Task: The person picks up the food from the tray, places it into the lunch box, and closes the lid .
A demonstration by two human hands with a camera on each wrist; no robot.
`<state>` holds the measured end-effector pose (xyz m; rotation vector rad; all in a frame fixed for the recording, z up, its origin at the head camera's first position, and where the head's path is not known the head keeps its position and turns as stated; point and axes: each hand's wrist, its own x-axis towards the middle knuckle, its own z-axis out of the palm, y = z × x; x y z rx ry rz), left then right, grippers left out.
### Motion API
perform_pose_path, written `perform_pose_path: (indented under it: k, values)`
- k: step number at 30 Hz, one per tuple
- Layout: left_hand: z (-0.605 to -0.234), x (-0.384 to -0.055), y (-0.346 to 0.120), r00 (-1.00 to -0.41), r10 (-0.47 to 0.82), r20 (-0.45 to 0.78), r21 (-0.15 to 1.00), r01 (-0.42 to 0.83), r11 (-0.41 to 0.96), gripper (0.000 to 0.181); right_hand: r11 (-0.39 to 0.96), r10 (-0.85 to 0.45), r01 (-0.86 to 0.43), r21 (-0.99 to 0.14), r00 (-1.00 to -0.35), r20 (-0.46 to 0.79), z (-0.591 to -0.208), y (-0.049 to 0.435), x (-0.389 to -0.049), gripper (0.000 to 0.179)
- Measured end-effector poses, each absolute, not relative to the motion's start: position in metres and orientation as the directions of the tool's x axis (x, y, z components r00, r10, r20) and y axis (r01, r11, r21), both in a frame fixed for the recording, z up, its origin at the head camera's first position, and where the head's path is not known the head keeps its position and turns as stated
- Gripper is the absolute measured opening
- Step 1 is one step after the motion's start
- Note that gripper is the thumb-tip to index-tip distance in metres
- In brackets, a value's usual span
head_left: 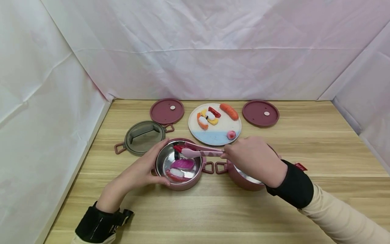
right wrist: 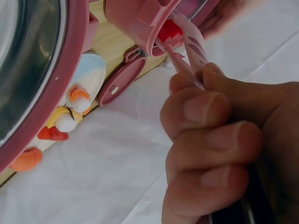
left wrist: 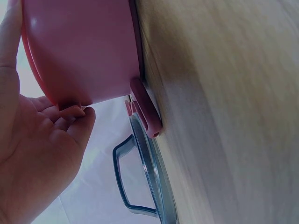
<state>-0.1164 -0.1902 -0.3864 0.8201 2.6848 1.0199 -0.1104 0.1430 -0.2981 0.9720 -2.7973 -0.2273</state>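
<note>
My left hand [head_left: 143, 169] grips the left pink pot [head_left: 190, 184], with the thumb at its near side and the fingers round the far left. Pink tongs [head_left: 210, 152] are held in my right hand [head_left: 256, 159], which passes over the right pink pot [head_left: 243, 179] and covers much of it. Between the tongs' tips, inside the left pot, is a red piece [head_left: 178, 148], also visible in the right wrist view. A purple piece [head_left: 182, 164] and a red-and-white sushi-like piece [head_left: 177, 175] lie in that pot.
Behind the pots stands a plate [head_left: 210, 137] with a toy sausage [head_left: 229, 111], sushi-like pieces and a pink round piece [head_left: 231, 135]. Maroon discs [head_left: 164, 115] flank it. A glass lid [head_left: 141, 142] lies left, close to my left hand. White cloth [head_left: 195, 67] walls the table.
</note>
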Motion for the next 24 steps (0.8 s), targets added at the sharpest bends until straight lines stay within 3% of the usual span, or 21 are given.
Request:
perform_pose_path:
  k: [11,24]
  values:
    - [-0.386,-0.116,-0.189,-0.838,0.543,0.052,0.656,0.439,0.614,0.128,0.734,-0.673,-0.636,0.236,-0.728,0.130,-0.309,0.128,-0.113,0.022]
    - [-0.384,-0.116,-0.190,-0.841,0.539,0.042,0.649,0.433,0.626,0.126,0.728,-0.671,-0.643,0.237,-0.740,0.052,-0.308,0.121,-0.114,0.036]
